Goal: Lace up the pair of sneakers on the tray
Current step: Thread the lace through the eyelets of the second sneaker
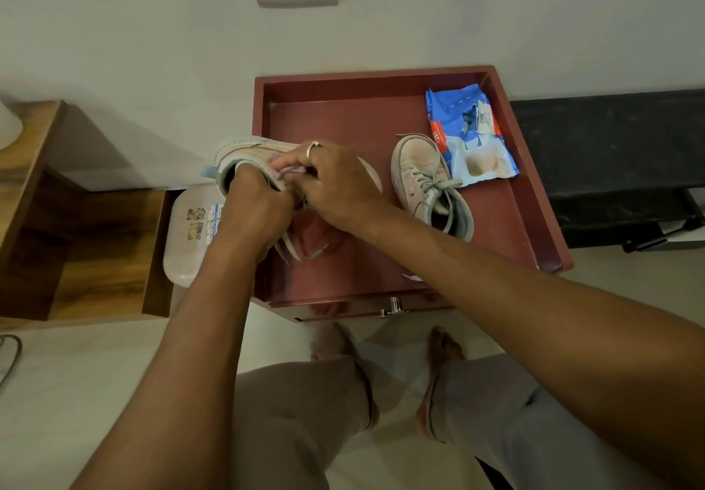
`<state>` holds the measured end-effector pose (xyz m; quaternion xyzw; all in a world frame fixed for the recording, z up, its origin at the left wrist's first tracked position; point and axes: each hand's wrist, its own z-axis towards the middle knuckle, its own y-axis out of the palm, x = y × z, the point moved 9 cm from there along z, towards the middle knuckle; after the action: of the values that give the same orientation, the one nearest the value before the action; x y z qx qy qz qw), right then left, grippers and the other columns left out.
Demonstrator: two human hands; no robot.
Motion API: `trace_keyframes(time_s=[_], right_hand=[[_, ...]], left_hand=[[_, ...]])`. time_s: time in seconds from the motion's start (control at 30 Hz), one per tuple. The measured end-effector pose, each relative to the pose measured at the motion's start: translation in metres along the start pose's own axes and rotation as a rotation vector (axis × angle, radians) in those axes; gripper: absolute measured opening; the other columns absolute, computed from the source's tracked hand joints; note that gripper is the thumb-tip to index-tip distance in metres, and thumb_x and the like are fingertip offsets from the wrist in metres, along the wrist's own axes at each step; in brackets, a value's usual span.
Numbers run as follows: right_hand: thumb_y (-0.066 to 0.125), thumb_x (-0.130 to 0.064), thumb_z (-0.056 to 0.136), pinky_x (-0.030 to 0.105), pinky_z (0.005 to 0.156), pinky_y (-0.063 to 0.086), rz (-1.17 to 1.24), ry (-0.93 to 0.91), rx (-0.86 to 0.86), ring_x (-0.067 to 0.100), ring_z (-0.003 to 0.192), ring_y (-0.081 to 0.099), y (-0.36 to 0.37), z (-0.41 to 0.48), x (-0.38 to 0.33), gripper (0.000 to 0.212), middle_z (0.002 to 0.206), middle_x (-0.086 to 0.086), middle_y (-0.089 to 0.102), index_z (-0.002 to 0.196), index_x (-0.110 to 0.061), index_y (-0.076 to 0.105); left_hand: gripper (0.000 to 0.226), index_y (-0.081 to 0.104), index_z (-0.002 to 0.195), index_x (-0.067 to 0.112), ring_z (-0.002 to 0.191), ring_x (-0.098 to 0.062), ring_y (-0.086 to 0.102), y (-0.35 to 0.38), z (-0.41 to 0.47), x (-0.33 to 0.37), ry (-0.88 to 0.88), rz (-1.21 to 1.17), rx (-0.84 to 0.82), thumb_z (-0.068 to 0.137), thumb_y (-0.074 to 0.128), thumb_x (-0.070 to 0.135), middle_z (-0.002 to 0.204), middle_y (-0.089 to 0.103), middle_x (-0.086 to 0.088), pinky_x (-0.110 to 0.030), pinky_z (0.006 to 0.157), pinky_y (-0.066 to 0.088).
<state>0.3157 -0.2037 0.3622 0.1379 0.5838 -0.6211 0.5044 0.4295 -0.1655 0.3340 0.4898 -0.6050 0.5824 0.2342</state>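
Two small pale pink canvas sneakers here. One pink sneaker (244, 153) is being held up over the left edge of the dark red wooden tray (343, 119), heel to the left, with loose grey lace ends (305, 253) dangling below. The left hand (253, 211) is curling its grip into the shoe's opening, while the right hand (335, 188), wearing one silver ring (313, 146), is pinching the pink tongue. The other sneaker (423, 180) is lying in the tray on the right, laces in. One torn blue-and-white plastic packet (473, 134) is lying right against it. One pink lidded box (187, 237) is sitting just left of the tray.
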Motion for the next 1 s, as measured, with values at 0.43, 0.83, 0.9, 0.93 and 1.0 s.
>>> trace_keyframes(time_s=[0.43, 0.83, 0.9, 0.93, 1.0], right_hand=[[0.073, -0.01, 0.082, 0.029, 0.081, 0.049, -0.149, -0.105, 0.013, 0.019, 0.09, 0.061, -0.001, -0.003, 0.006, 0.024, 0.098, -0.001, 0.075, 0.102, -0.021, 0.08], [0.066, -0.021, 0.09, 0.034, 0.077, 0.041, -0.681, 0.046, 0.012, 0.021, 0.096, 0.063, -0.045, 0.008, 0.037, 0.022, 0.103, -0.004, 0.072, 0.106, -0.031, 0.077], [0.065, -0.021, 0.09, 0.032, 0.077, 0.048, -0.524, 0.085, 0.017, 0.015, 0.09, 0.065, -0.049, 0.009, 0.04, 0.022, 0.099, -0.005, 0.072, 0.106, -0.027, 0.078], [0.065, -0.02, 0.09, 0.03, 0.075, 0.051, -0.417, 0.086, 0.024, 0.009, 0.082, 0.064, -0.048, 0.011, 0.039, 0.021, 0.093, -0.008, 0.072, 0.106, -0.024, 0.079], [0.064, -0.019, 0.09, 0.029, 0.073, 0.053, -0.317, 0.085, -0.011, 0.003, 0.074, 0.059, -0.039, 0.012, 0.038, 0.02, 0.088, -0.011, 0.068, 0.104, -0.018, 0.079]], left_hand=[[0.019, 0.065, 0.097, 0.002, 0.085, -0.033, 0.069, -0.001, 0.002, 0.0, 0.003, 0.057, 0.018, 0.08, 0.069, 0.009, 0.091, 0.07, -0.017, -0.053, 0.074, 0.058], [0.026, 0.065, 0.104, 0.008, 0.086, -0.019, 0.068, -0.002, 0.005, -0.004, -0.04, 0.079, 0.082, 0.079, 0.069, 0.009, 0.095, 0.071, -0.004, -0.043, 0.081, 0.059], [0.023, 0.066, 0.102, 0.007, 0.084, -0.02, 0.068, -0.002, 0.004, -0.003, -0.042, 0.084, 0.081, 0.079, 0.069, 0.008, 0.093, 0.071, -0.005, -0.042, 0.08, 0.059], [0.022, 0.066, 0.101, 0.007, 0.084, -0.02, 0.068, -0.001, 0.004, -0.003, -0.044, 0.088, 0.079, 0.08, 0.069, 0.008, 0.093, 0.071, -0.006, -0.042, 0.079, 0.059], [0.021, 0.066, 0.101, 0.006, 0.085, -0.022, 0.068, -0.001, 0.003, -0.003, -0.051, 0.096, 0.078, 0.08, 0.069, 0.009, 0.093, 0.071, -0.007, -0.041, 0.078, 0.059]])
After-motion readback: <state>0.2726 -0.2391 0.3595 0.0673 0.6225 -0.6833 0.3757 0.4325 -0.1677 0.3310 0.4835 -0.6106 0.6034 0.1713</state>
